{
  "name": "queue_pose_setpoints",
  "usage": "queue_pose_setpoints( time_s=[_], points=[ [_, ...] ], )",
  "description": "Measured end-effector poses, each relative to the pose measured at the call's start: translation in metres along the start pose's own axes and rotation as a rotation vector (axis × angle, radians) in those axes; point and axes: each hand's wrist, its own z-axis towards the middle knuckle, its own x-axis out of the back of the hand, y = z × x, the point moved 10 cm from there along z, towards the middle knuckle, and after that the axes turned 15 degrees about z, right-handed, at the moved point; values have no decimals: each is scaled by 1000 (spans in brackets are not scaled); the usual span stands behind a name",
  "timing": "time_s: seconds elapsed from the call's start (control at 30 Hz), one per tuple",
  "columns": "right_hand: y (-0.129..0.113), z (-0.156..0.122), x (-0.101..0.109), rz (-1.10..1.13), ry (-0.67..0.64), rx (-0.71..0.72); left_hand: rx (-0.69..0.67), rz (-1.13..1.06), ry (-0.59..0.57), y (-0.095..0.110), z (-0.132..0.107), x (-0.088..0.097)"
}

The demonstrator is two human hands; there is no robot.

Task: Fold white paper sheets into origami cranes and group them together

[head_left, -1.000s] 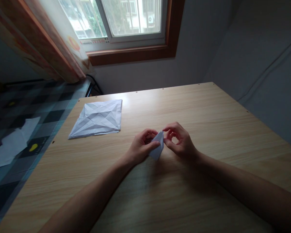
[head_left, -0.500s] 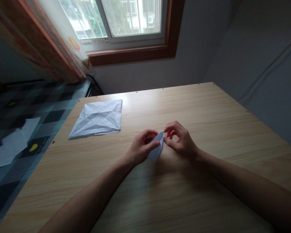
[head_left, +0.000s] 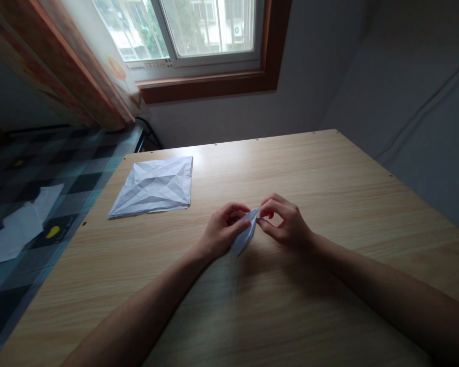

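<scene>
A small piece of folded white paper (head_left: pixel 245 238) is held up over the wooden table, its pointed lower end tilting down to the left. My left hand (head_left: pixel 226 228) grips it from the left, thumb on the near face and fingers behind. My right hand (head_left: pixel 285 221) is at the paper's upper right edge, with thumb and forefinger pinched close against it. Part of the paper is hidden behind my left thumb and fingers.
A stack of creased white paper sheets (head_left: pixel 156 186) lies at the table's (head_left: pixel 329 173) back left. More white papers (head_left: pixel 23 229) rest on a checked cloth (head_left: pixel 87 183) to the left. Behind the table are a window (head_left: pixel 214 30) and a curtain (head_left: pixel 72 66).
The folded paper has turned and looks narrower, its lower tip shifted left. My right thumb and forefinger have closed in on its edge. My left hand has barely moved.
</scene>
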Motion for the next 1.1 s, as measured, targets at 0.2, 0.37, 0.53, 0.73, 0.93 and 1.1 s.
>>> queue_pose_setpoints(
  time_s=[0.2,0.37,0.53,0.73,0.93,1.1],
  points=[
    [14,-4,-2,93,19,-170,-2,30,63,2,-1,4],
    [44,-14,-11,449,94,-432,-14,73,178,2,-3,14],
    [67,-24,-20,678,186,-616,-59,154,199,7,-5,13],
    [58,-22,-22,588,108,-629,-87,214,201,14,-6,11],
    [54,-15,-7,542,200,-569,-35,204,206,5,-6,12],
    [60,-17,1,591,302,-584,-13,261,199,2,-6,13]
  ],
)
